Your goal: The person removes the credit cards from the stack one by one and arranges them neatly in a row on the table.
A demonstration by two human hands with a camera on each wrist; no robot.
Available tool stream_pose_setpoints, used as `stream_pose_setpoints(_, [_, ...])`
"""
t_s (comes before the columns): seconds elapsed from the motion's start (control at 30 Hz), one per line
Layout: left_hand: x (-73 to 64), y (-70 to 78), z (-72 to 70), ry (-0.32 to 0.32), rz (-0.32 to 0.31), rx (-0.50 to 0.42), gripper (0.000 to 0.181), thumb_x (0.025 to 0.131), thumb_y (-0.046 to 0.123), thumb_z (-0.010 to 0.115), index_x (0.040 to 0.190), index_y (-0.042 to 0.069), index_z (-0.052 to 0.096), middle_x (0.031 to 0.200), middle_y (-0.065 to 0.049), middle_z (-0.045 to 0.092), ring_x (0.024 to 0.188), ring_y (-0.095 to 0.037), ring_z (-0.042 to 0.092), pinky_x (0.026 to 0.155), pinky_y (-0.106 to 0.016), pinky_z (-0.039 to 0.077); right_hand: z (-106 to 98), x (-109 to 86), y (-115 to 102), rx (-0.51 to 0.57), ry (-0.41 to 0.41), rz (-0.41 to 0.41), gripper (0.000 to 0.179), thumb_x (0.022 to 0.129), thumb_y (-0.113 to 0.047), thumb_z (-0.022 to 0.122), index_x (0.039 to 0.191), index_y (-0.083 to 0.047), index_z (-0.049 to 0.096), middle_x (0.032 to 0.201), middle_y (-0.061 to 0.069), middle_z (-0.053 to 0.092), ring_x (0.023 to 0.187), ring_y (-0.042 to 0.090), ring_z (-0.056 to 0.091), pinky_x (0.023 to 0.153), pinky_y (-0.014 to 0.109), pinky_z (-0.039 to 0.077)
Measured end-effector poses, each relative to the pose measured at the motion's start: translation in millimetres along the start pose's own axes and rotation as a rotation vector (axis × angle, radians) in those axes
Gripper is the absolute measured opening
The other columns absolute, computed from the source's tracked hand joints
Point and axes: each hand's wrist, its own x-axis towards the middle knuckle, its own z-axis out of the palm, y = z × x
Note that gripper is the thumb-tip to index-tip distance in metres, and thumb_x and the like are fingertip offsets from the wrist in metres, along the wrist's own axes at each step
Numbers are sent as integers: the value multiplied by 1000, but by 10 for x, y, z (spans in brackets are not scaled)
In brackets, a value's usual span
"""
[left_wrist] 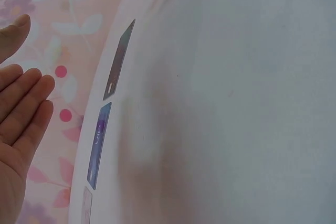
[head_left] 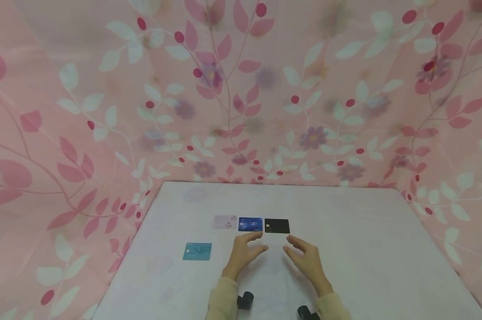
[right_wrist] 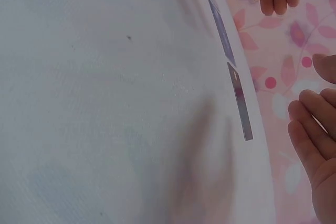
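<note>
Three cards lie side by side in a row on the white table: a pale pink one (head_left: 225, 222), a blue VIP card (head_left: 250, 224) and a black card (head_left: 277, 226). A light blue VIP card (head_left: 197, 251) lies apart from them, nearer and to the left. My left hand (head_left: 247, 253), fingers slightly bent and holding nothing, hovers in front of the blue card. Facing it across a gap, my right hand (head_left: 306, 258) hovers in front of the black card with nothing in it. Both wrist views show the palms and part of the row.
The white-covered table (head_left: 376, 249) stretches out on both sides of the hands. Pink floral cloth (head_left: 264, 89) hangs behind and beside it. Black devices (head_left: 245, 301) sit at both wrists, by the cream sleeves (head_left: 222, 298).
</note>
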Motion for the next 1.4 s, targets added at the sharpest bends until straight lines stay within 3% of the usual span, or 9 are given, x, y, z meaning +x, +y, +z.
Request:
stream_pose_setpoints(0.37, [-160, 72, -33, 26, -29, -1, 43, 78, 22, 76, 115, 2, 66, 110, -8, 69, 104, -26, 64, 90, -46, 51, -24, -97, -89, 3, -17, -5, 31, 73, -2, 76, 103, 5, 68, 100, 13, 71, 89, 30, 68, 77, 41, 56])
stream_pose_setpoints(0.83, [-316, 26, -52, 127, 109, 33, 37, 74, 14, 80, 106, 1, 69, 102, -11, 71, 93, -26, 68, 82, -41, 55, -3, -208, -190, -10, -7, -29, 31, 72, 0, 77, 101, 4, 69, 98, 11, 72, 88, 27, 69, 75, 36, 57])
stream_pose_setpoints(1.4, [-379, -13, -85, 137, 70, 52, 36, 74, 10, 79, 107, 1, 68, 103, -10, 71, 93, -26, 67, 83, -41, 54, 102, -188, -240, 33, 5, -97, 32, 69, 2, 78, 100, 4, 69, 96, 11, 72, 85, 26, 69, 73, 35, 58])
